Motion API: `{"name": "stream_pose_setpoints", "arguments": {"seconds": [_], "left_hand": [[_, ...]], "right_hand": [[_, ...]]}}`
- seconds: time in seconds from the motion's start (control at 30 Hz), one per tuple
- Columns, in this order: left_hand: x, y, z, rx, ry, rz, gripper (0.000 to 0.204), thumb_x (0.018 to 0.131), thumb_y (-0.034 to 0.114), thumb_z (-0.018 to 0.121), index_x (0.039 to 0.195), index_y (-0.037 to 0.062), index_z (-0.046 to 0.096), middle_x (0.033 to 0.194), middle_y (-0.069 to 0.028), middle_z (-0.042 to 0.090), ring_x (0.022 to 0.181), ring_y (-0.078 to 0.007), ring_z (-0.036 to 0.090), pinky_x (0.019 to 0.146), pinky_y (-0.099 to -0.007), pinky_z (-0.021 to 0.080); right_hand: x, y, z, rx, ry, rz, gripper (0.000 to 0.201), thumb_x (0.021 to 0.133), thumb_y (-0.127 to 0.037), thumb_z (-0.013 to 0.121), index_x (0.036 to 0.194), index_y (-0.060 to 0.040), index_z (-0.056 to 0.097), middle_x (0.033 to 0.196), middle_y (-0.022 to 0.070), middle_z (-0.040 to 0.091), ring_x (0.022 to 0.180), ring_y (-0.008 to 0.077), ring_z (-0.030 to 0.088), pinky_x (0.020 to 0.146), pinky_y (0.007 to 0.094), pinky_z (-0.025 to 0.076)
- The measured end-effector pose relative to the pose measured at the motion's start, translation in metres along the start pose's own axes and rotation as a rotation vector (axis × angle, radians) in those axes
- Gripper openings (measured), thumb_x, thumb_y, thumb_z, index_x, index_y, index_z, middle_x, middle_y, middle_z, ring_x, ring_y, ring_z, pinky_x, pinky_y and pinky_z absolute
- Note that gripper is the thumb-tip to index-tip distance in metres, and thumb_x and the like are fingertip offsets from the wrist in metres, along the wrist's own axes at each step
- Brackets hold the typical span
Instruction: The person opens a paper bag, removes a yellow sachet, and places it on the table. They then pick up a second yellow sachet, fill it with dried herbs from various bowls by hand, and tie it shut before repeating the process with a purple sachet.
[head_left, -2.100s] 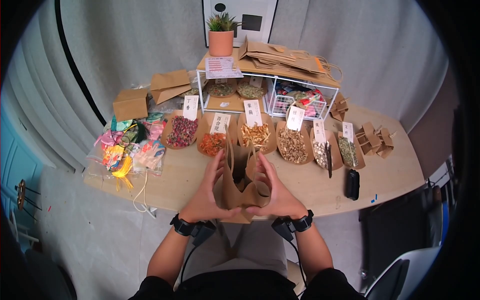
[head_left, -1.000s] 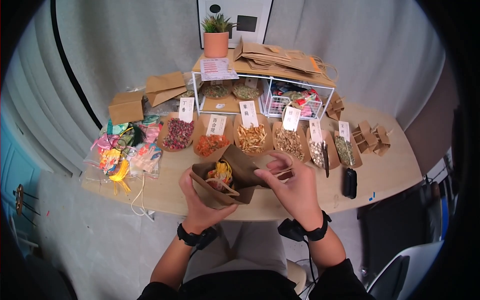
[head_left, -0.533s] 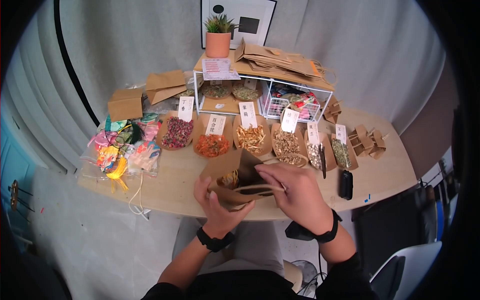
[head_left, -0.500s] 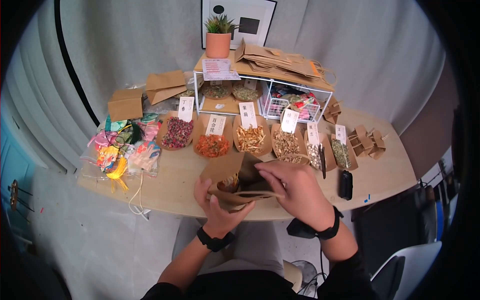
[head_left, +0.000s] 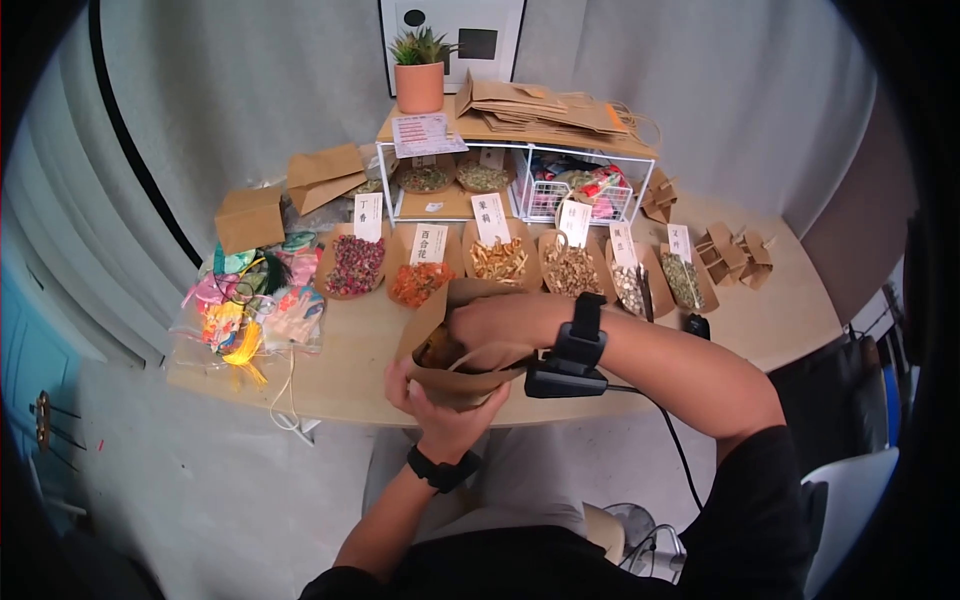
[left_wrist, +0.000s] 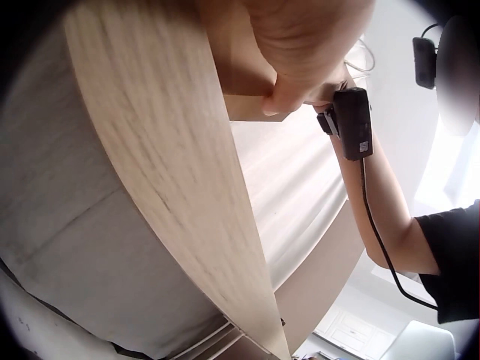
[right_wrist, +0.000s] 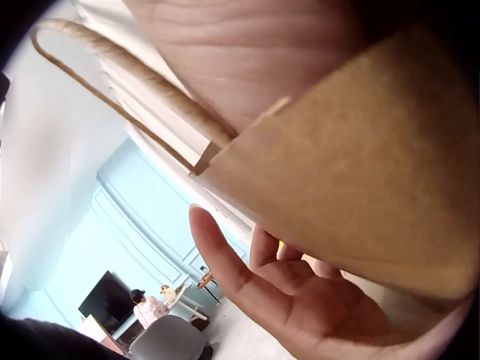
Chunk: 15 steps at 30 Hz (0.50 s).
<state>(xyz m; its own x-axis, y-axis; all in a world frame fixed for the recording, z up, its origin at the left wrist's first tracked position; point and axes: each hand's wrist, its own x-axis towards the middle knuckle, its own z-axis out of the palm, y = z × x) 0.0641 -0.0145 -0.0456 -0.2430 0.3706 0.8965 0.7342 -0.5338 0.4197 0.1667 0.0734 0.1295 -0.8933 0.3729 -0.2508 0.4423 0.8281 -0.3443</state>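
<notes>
A brown paper bag [head_left: 424, 335] with its mouth open stands tilted over the table's front edge. My left hand [head_left: 448, 415] holds it from below and the front, thumb and fingers around its lower part; the left wrist view shows this hand [left_wrist: 307, 45] against the bag [left_wrist: 236, 56]. My right hand [head_left: 500, 322] reaches over the rim into the bag, its fingers hidden inside. Something orange-yellow shows dimly within. In the right wrist view the bag [right_wrist: 352, 165] and its twisted handle [right_wrist: 142, 71] lie beside my right hand [right_wrist: 255, 52], with the left hand [right_wrist: 292, 300] below.
Labelled trays of dried petals [head_left: 355, 265] and herbs [head_left: 572, 268] line the table [head_left: 340, 375]. Colourful pouches [head_left: 240, 315] lie left, small paper bags [head_left: 720, 255] right. Behind stand a shelf with flat bags [head_left: 540, 105] and a potted plant [head_left: 420, 85].
My right hand has moved from the bag's right rim and handle leftward into its mouth, the forearm now lying across the table's right side. My left hand has kept its hold on the bag.
</notes>
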Motion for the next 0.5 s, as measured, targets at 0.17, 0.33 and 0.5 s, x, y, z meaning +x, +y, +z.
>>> {"name": "stream_pose_setpoints", "arguments": {"seconds": [0.17,0.33,0.5], "left_hand": [[-0.002,-0.002,0.0,-0.001,0.011,0.006,0.132,0.056,0.029,0.094,0.15,0.0132,0.002,0.14,-0.0253,0.019,0.126,-0.0417,0.029,0.101,-0.0594,0.032],[0.0,0.0,-0.002,0.045,-0.016,0.058,0.132,0.057,0.031,0.093,0.15,0.0129,0.002,0.14,-0.0257,0.019,0.126,-0.042,0.029,0.101,-0.06,0.032],[-0.004,-0.003,-0.004,0.08,-0.033,0.093,0.132,0.057,0.036,0.094,0.149,0.0128,0.002,0.14,-0.0264,0.019,0.125,-0.0424,0.029,0.101,-0.0607,0.032]], "right_hand": [[0.019,0.01,0.018,0.035,0.025,0.053,0.033,0.084,-0.032,0.059,0.09,0.0001,0.068,0.085,0.0205,0.067,0.078,0.0366,0.064,0.071,0.0405,0.052],[0.019,0.008,0.02,0.084,0.047,0.04,0.029,0.084,-0.029,0.06,0.09,-0.0017,0.068,0.087,0.0189,0.068,0.077,0.0352,0.064,0.071,0.0405,0.052],[0.004,-0.013,0.02,0.01,0.101,0.072,0.028,0.082,-0.027,0.062,0.089,-0.0005,0.068,0.086,0.0181,0.069,0.076,0.0347,0.064,0.071,0.0394,0.051]]}}
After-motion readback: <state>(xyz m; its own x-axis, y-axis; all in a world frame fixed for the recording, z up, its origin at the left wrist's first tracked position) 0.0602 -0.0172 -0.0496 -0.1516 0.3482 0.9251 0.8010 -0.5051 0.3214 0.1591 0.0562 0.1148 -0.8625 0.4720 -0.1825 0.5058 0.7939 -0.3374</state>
